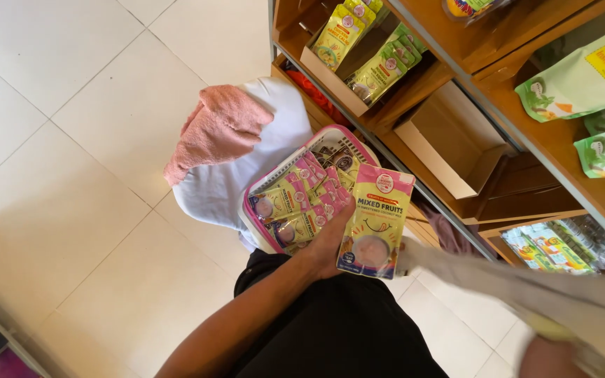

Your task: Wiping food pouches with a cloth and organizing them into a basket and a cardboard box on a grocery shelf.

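The left hand (332,241) reaches forward from a bare arm, its fingers curled shut around something it holds up. The right hand (547,357) is low in the corner, blurry, its fingers too hidden to tell.

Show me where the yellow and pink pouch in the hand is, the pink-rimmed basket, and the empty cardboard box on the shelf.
yellow and pink pouch (379,210): head view, middle of its front.
pink-rimmed basket (330,134): head view, far rim.
empty cardboard box (449,133): head view, inner floor.
left hand (330,241): head view, back of the hand.
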